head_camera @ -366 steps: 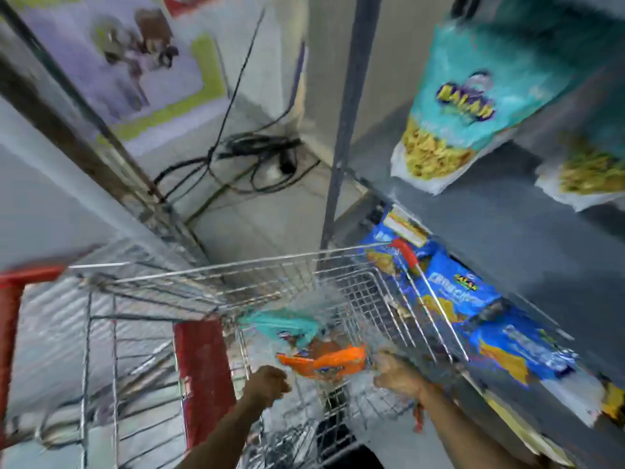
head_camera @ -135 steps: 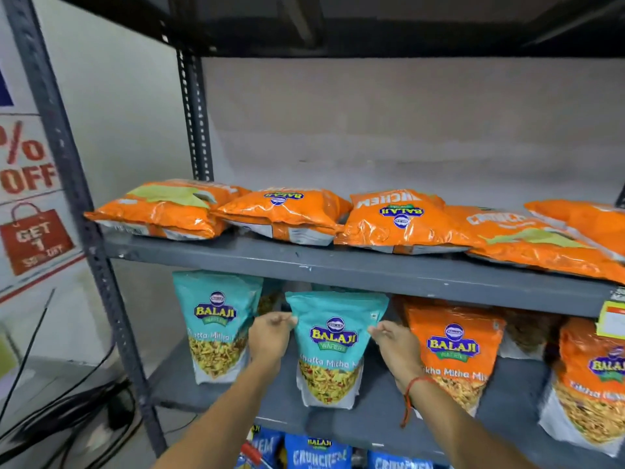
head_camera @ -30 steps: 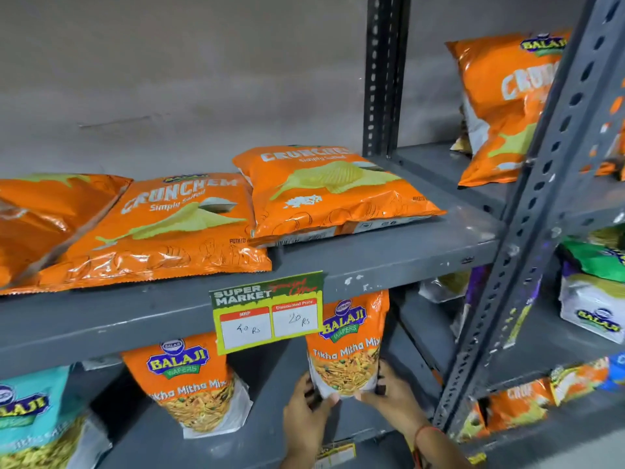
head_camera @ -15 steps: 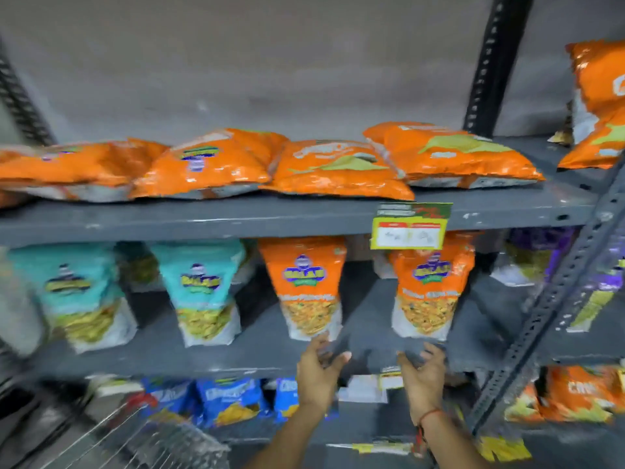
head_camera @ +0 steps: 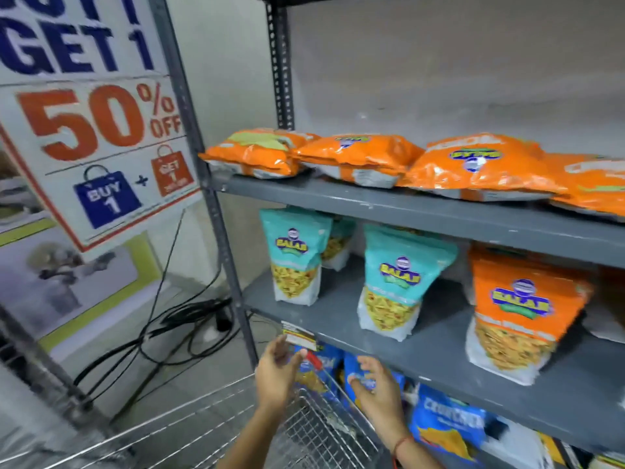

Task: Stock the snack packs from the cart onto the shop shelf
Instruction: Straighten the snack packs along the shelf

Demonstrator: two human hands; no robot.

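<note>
Wire cart sits directly below both empty, open hands, left hand and right hand, shelf above-right.

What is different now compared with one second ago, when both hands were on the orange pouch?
Both hands have let go of the orange pouch and come down and to the left: the left hand and right hand now hang empty, fingers open, above the wire cart, in front of the blue packs. The teal pouches and an orange pouch stand upright on the middle shelf as before.
</note>
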